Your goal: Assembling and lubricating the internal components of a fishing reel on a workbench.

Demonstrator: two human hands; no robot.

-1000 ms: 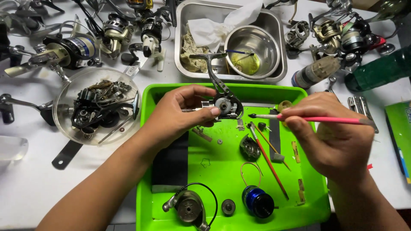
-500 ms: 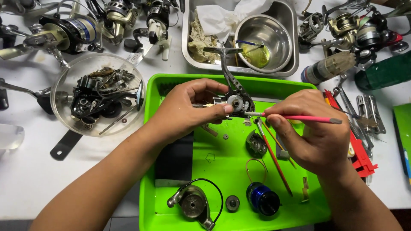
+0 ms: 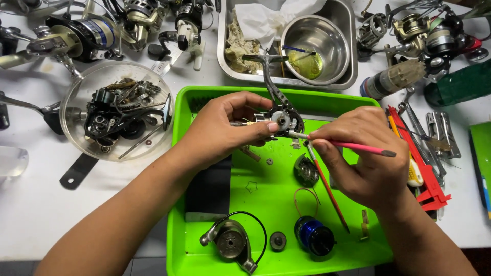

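My left hand (image 3: 227, 130) grips a dark fishing reel body (image 3: 280, 116) above a bright green tray (image 3: 204, 97); the reel's foot points up toward the steel pan. My right hand (image 3: 365, 158) holds a thin pink-handled brush (image 3: 353, 146) whose tip touches the reel's open side. On the tray lie a blue spool (image 3: 313, 235), a rotor with a bail wire (image 3: 232, 240), a small gear (image 3: 277, 240), a dark side cover (image 3: 306, 171) and a red-handled tool (image 3: 327, 189).
A steel pan (image 3: 225, 61) behind the tray holds rags and a metal bowl (image 3: 314, 43) with yellow liquid. A clear bowl of reel parts (image 3: 115, 115) sits left. Several reels line the back. Red and metal hand tools (image 3: 429, 153) lie right.
The brush tip has moved left onto the reel body, and both hands have drawn closer together. The view has shifted slightly.
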